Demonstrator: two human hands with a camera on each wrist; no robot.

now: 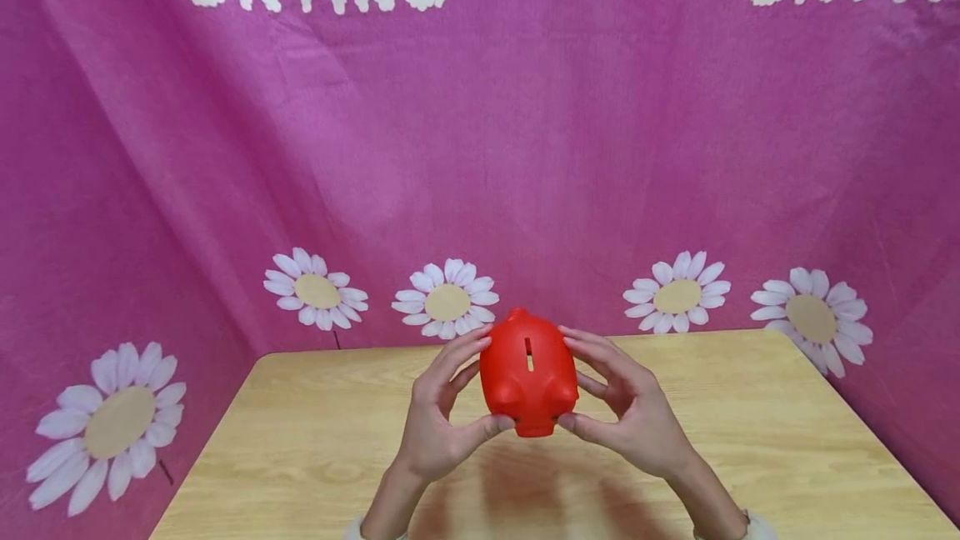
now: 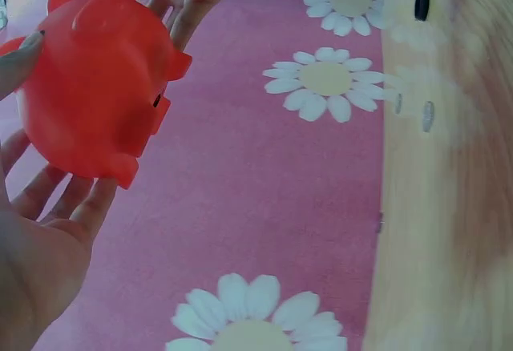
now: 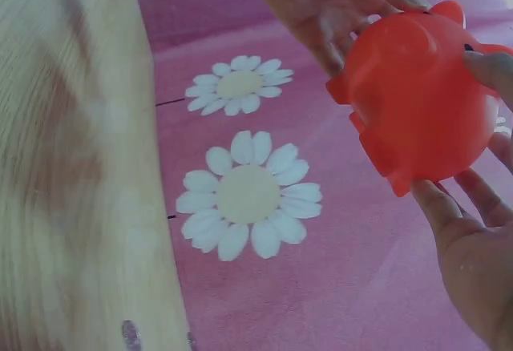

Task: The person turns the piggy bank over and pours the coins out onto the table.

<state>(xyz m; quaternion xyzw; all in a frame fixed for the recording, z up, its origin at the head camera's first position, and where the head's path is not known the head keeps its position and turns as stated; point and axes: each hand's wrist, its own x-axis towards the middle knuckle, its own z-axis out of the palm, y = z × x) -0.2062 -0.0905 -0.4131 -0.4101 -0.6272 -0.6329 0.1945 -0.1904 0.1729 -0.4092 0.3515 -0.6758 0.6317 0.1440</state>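
Observation:
A red piggy bank [image 1: 528, 386] with a coin slot in its back is held up above the table, its snout toward me. My left hand [image 1: 444, 417] grips its left side, thumb near the face and fingers along the flank. On the opposite side my right hand [image 1: 633, 411] holds it in much the same way. In the left wrist view the piggy bank [image 2: 96, 82] shows its snout and short feet, clear of the tabletop. The right wrist view shows the piggy bank [image 3: 425, 94] between both hands, with a dark eye beside the right thumb.
Beneath the hands lies a light wooden table [image 1: 322, 440], with shadows on its near part. A pink cloth [image 1: 525, 148] printed with white daisies and lettering hangs behind it and along both sides.

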